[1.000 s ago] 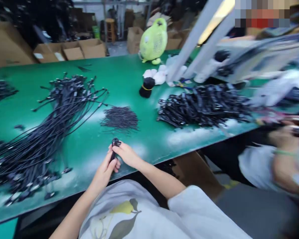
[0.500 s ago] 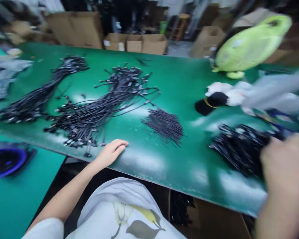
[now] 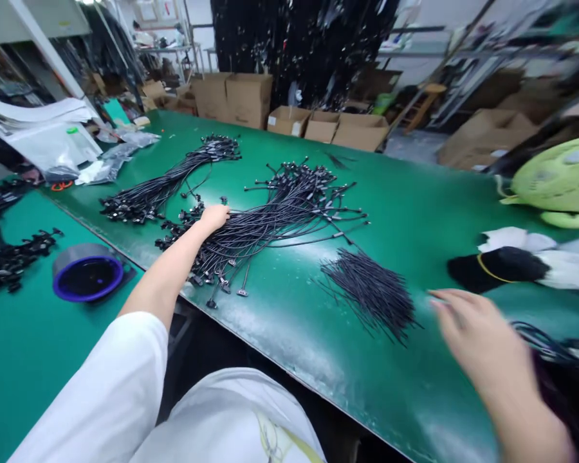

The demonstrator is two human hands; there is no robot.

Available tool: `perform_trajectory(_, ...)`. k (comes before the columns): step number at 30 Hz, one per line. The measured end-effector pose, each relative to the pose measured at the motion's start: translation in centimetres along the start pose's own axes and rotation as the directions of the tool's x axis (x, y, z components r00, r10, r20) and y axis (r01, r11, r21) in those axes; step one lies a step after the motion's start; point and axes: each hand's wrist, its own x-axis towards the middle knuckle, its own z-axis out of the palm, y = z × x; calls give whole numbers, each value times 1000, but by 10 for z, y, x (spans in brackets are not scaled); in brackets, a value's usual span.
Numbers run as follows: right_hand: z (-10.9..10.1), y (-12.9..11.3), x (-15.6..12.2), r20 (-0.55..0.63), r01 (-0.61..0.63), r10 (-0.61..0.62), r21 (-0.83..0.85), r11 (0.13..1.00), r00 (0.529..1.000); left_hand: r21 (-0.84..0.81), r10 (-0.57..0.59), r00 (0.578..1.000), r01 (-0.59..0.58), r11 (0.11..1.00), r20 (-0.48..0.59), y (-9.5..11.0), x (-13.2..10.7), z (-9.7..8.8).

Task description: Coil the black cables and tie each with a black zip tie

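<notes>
My left hand (image 3: 216, 217) is on the left end of the middle pile of black cables (image 3: 270, 218). Its fingers are curled down onto them; how many cables they hold is hidden. Metal-tipped plugs show at the ends of the cables. My right hand (image 3: 482, 341), slightly blurred, hovers over the table, its fingers stretched leftward and nothing seen in them. Just left of its fingertips lies a heap of short thin black strips (image 3: 374, 289), possibly twist ties. Coiled black cables (image 3: 554, 347) lie beside the right wrist, partly hidden by the arm.
Another bundle of black cables (image 3: 174, 180) lies at left. A blue-rimmed round dish (image 3: 89, 278) stands on the nearer left table. At right are a black bundle with a yellow band (image 3: 492, 269) and a lime-green mesh object (image 3: 560, 177). Cardboard boxes (image 3: 236, 99) stand behind the table.
My left hand has moved from the table's front edge up onto the cable pile. My right hand has left the coiled cables and come left toward the thin strips. The view has turned left.
</notes>
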Motion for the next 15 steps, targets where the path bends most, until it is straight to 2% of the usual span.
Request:
perform_trajectory(2, 18, -18, 11, -9, -57, 56, -78, 995, 998, -2, 47, 998, -47, 999, -42, 2, 0, -2)
perform_trajectory(5, 44, -56, 48, 101, 11, -10, -12, 1000, 995, -20, 167, 973, -173, 985, -157, 14, -16, -10)
perform_trajectory(7, 59, -84, 84, 72, 51, -53, 31, 998, 996, -33, 315, 912, -335, 942, -263, 29, -32, -18)
perform_trajectory(9, 72, -108, 125, 33, 103, -105, 48, 994, 994, -28, 457, 819, -497, 868, -348, 46, -51, -28)
perform_trajectory(11, 84, -123, 161, 106, 175, -174, 1, 985, 979, -19, 542, 751, -591, 806, -379, 58, -68, -38)
perform_trajectory(13, 93, -127, 189, 179, 203, -195, -25, 979, 964, -3, 572, 711, -628, 778, -409, 61, -81, -46)
perform_trajectory(15, 101, -123, 212, 272, 200, -177, -58, 978, 946, 12, 564, 704, -621, 784, -431, 56, -91, -54)
